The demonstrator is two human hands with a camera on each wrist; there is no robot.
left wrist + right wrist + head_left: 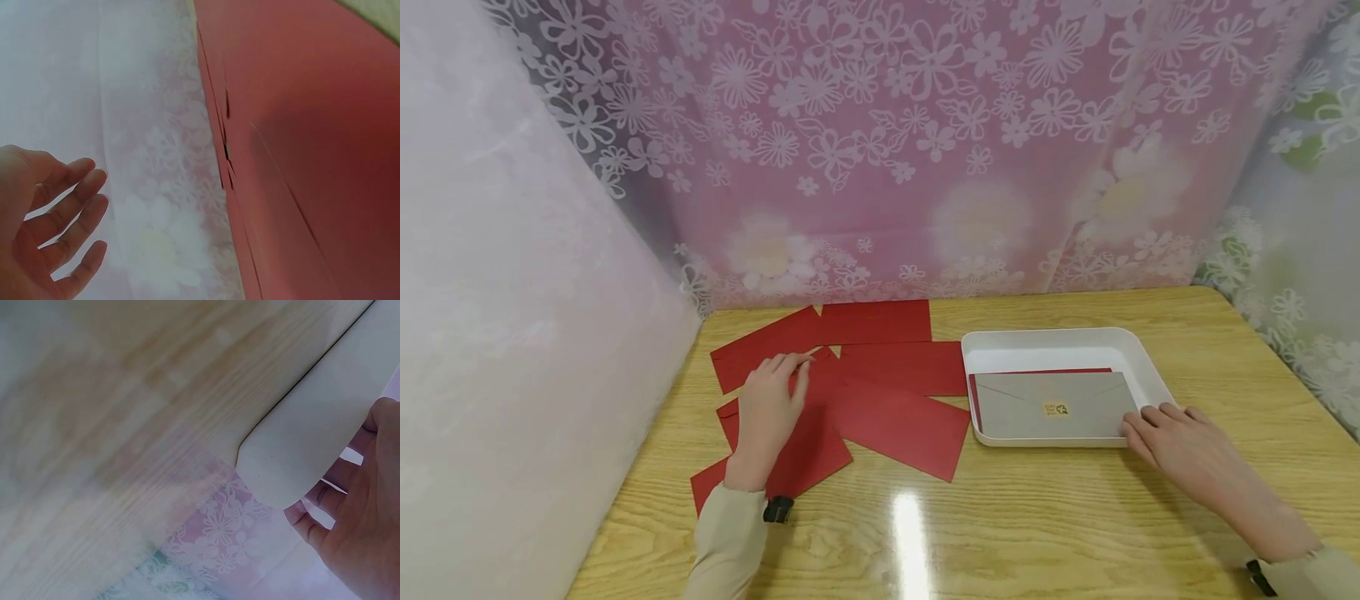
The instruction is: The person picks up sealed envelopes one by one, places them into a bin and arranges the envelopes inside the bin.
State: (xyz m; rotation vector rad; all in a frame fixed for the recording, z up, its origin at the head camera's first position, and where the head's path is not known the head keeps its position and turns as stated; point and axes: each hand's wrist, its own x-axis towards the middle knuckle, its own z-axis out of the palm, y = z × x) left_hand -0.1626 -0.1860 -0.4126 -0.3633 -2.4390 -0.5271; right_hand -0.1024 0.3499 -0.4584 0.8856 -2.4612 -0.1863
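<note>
1. red envelopes (910, 433) lie flat and overlapping on the table (1015, 525), left of the white tray (1075, 443); they are oblong, thin and smooth, seemingly paper, with straight edges and fine flap creases.
2. left hand (769, 410) hovers above them, fingers loosely bent and holding nothing. the step in hand looks like reaching for one envelope; the next move probably calls for a fingertip under a thin edge, lifting a single sheet from the overlap.
3. right hand (1180, 442) holds the tray's near right corner, fingers bent at the rim, apparently to steady it.
4. inside the tray, rounded at the corners and plastic-looking, a grey envelope (1007, 408) with a small gold label (1056, 409) lies over red paper (1037, 372).
5. behind, past the glossy wood-grain tabletop, hangs a pink curtain (880, 200) with white flowers.
</note>
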